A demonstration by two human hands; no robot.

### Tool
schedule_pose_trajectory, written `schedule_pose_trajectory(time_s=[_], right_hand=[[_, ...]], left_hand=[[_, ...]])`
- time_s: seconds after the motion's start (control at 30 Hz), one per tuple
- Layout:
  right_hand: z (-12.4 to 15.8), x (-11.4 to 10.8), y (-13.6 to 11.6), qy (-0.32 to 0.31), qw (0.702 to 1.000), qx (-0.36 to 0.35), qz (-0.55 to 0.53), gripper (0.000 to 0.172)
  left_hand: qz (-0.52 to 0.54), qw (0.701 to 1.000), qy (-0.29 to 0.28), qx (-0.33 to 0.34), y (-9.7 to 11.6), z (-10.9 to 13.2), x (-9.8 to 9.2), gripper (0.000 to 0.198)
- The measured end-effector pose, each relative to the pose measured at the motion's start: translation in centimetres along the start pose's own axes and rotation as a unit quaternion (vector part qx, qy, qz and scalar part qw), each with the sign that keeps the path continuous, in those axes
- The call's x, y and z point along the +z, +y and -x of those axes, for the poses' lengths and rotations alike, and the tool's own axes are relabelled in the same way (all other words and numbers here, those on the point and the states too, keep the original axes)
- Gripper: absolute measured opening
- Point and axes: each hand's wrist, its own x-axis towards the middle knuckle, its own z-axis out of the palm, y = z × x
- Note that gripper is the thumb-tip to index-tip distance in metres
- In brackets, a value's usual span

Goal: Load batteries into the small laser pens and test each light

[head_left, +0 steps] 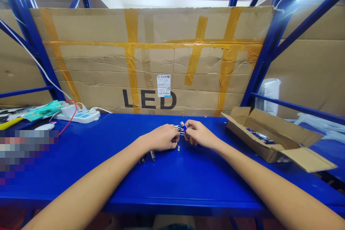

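Note:
My right hand [198,133] pinches a small blue piece with a silvery ribbed end [183,125] between thumb and fingers. Just left of it, my left hand [164,138] is closed with its fingers curled down at the tabletop. What those fingers hold is hidden. Between the two hands lie several shiny slim metal parts [181,130], partly covered by the fingers. A small silvery metal piece [178,148] rests on the blue table below the gap. Beneath my left wrist, dark metal tubes [152,156] show in part.
On the right, an open cardboard box [253,140] holds shiny metal pieces. A white power strip [81,115] with plugs and cables sits at the back left, beside a teal packet [45,109]. A large cardboard panel [107,72] closes off the blue table's [188,183] back.

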Motion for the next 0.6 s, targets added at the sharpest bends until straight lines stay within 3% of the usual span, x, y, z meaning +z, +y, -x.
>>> schedule_pose_trajectory(time_s=[0.23,0.6], right_hand=[[-0.18,0.02,0.62,-0.037,0.998,-0.041,-0.018,0.019],[-0.23,-0.13,0.95,-0.036,0.997,-0.07,0.023,0.015]], left_hand=[[0.1,0.968,0.219,-0.072,-0.71,-0.05,-0.73,0.012],[0.091,0.949,0.301,-0.009,-0.36,-0.33,0.06,0.007]])
